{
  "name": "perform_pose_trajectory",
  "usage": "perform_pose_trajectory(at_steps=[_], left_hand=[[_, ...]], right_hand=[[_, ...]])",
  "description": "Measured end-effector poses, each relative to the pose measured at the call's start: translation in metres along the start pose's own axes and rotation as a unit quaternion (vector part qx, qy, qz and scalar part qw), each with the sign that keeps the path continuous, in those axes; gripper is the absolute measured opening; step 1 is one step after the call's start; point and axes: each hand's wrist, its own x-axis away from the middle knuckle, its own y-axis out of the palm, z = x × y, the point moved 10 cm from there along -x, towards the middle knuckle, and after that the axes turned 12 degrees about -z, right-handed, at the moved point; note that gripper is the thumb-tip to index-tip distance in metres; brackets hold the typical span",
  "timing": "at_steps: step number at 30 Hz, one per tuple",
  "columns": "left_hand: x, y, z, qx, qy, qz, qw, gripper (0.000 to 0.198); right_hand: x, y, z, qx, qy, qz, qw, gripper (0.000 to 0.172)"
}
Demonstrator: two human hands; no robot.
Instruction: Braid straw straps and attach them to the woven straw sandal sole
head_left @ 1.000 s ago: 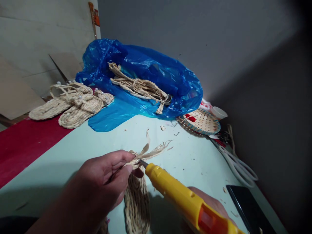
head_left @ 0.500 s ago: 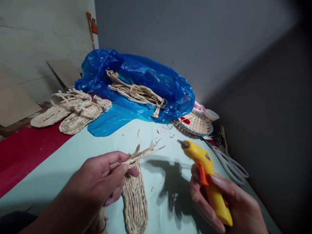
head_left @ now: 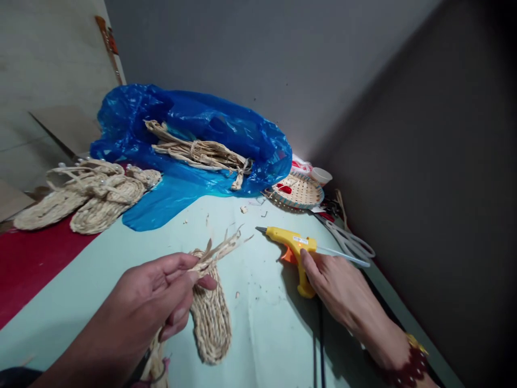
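Note:
My left hand [head_left: 161, 293] pinches a few pale, frayed straw strips [head_left: 220, 249] between thumb and fingers, their loose ends pointing up and right. Below those fingers a braided straw sole [head_left: 212, 323] lies on the table; whether the strips join it is hidden. My right hand [head_left: 333, 280] is closed on the handle of a yellow glue gun [head_left: 288, 237] with an orange trigger. The gun lies nearly level just over or on the tabletop, nozzle to the left, a clear glue stick [head_left: 343, 255] out of its back. I cannot tell whether it touches the table.
Finished straw sandals [head_left: 107, 205] with pearl beads stand at left on a red cloth [head_left: 36, 269]. A blue plastic bag [head_left: 194, 108] holds a straw bundle [head_left: 202, 153] at the back. Right of it are a woven basket [head_left: 302, 191], a white cup [head_left: 321, 175] and scissors [head_left: 351, 242].
My right hand has turned the glue gun from upright to nearly level and lowered it towards the table. The left hand keeps its pinch. The whole view has shifted.

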Motion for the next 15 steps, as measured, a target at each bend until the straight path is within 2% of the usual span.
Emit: perform_pose_trajectory(at_steps=[3, 4, 5, 7, 9, 10, 12, 15], left_hand=[[0.004, 0.008, -0.002, 0.007, -0.014, -0.001, 1.000, 0.028], [0.005, 0.011, -0.003, 0.009, -0.017, -0.005, 1.000, 0.029], [0.006, 0.013, -0.004, 0.012, -0.021, -0.010, 1.000, 0.029], [0.006, 0.018, -0.007, 0.014, -0.026, -0.024, 0.999, 0.032], [0.006, 0.021, -0.009, 0.010, -0.025, -0.038, 0.999, 0.033], [0.006, 0.022, -0.010, 0.006, -0.024, -0.043, 0.999, 0.034], [0.006, 0.023, -0.011, 0.002, -0.025, -0.047, 0.999, 0.033], [0.006, 0.023, -0.013, 0.009, -0.033, -0.047, 0.998, 0.032]], right_hand=[[0.013, -0.016, -0.021, 0.050, 0.004, 0.075, 0.996, 0.038], [0.017, -0.016, -0.039, 0.017, -0.041, 0.080, 0.996, 0.034], [0.021, -0.015, -0.059, -0.056, -0.107, 0.071, 0.990, 0.031], [0.022, 0.002, -0.092, -0.214, -0.183, -0.024, 0.959, 0.024], [0.020, 0.018, -0.115, -0.334, -0.200, -0.106, 0.915, 0.021], [0.019, 0.023, -0.121, -0.382, -0.198, -0.125, 0.894, 0.020], [0.016, 0.028, -0.125, -0.444, -0.188, -0.129, 0.866, 0.019], [0.018, 0.028, -0.122, -0.465, -0.184, -0.105, 0.860, 0.018]])
